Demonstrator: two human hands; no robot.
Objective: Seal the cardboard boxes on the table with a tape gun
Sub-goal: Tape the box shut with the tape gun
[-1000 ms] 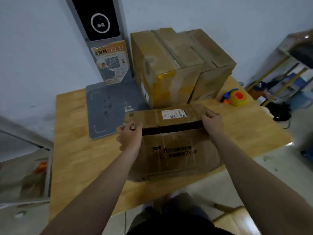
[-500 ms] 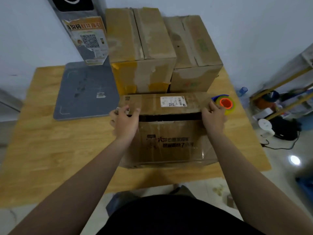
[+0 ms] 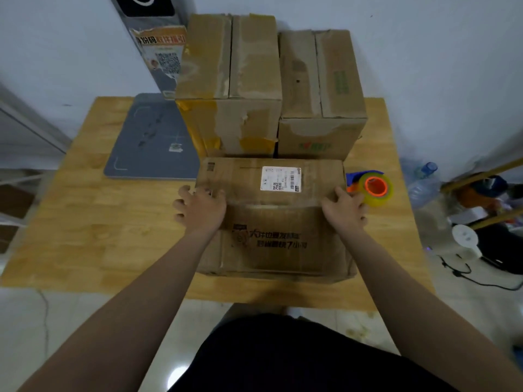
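A low cardboard box (image 3: 277, 239) with a white shipping label lies at the table's front, its two top flaps meeting along a seam. My left hand (image 3: 201, 209) holds the seam's left end, thumb on the far flap and fingers curled over the box's left edge. My right hand (image 3: 343, 209) holds the right end the same way. The tape gun (image 3: 370, 186), blue and orange with a yellowish tape roll, lies on the table just right of my right hand. Two taller cardboard boxes (image 3: 232, 80) (image 3: 319, 80) stand side by side behind the low box.
The wooden table (image 3: 99, 222) carries a grey flat pad (image 3: 152, 137) at the back left, under a leaning panel with a poster (image 3: 161, 58). Plastic bottles (image 3: 424, 185), cables and a rack crowd the floor to the right.
The dark gap between the low box's flaps has closed as my hands brought the far flap down. The view has tilted to look more steeply down.
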